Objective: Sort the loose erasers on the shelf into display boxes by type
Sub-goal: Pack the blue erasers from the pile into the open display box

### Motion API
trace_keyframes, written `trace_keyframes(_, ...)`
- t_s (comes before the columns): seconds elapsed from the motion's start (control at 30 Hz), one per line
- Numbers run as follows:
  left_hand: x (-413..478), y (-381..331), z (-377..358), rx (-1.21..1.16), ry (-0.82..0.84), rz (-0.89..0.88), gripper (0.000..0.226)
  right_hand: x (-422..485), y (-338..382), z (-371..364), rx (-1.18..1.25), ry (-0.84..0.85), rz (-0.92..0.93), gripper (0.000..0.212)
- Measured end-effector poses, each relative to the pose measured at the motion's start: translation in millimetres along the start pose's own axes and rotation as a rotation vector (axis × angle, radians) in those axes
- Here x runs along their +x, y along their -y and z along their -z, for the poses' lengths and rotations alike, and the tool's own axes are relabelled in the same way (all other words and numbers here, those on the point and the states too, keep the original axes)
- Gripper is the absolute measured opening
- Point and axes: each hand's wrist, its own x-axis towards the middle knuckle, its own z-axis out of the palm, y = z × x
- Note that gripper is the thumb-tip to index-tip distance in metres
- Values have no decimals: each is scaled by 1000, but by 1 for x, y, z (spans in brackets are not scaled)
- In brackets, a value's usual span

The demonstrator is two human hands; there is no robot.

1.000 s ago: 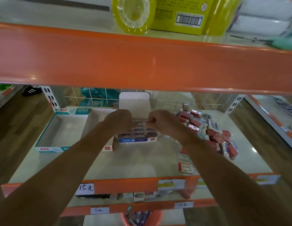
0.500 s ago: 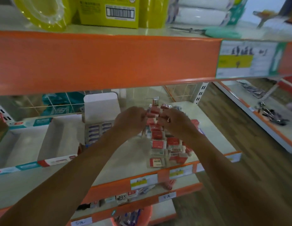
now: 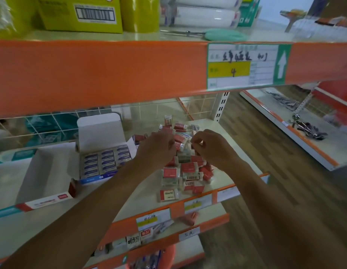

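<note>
A heap of loose wrapped erasers [image 3: 190,167], mostly red and white, lies on the right part of the middle shelf. Both my hands are over its far side, fingers curled down into it. My left hand [image 3: 159,146] and my right hand [image 3: 209,146] are close together; what each one grips is hidden among the erasers. Left of the heap stands an open display box [image 3: 99,131] with its lid up, filled with rows of blue-labelled erasers [image 3: 106,160]. A larger red-trimmed display box [image 3: 44,200] stands further left and shows no erasers inside.
The orange edge of the upper shelf [image 3: 110,70] hangs low just above my hands, with a price label [image 3: 246,65] at right. A teal-trimmed box [image 3: 5,210] sits at far left. A single eraser [image 3: 168,195] lies near the front edge. Another shelf unit [image 3: 304,136] stands at right.
My hands left the blue-eraser box and moved right to the loose heap, where they now dig in. The view swung right with them.
</note>
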Motion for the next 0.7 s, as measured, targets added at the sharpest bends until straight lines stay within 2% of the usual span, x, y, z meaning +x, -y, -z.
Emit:
trace_keyframes(0.23,-5,-22,-20,-108,11,-82,14,-29,-29,9,37,-53,-58,5)
trace_keyframes(0.5,1,-42,-37,-128,23,-87,13,-45,-56,9,69,-120,-143,24)
trace_keyframes(0.7,5,-59,-47,-142,48,-63,13,-48,-70,3,-10,-97,-219,25)
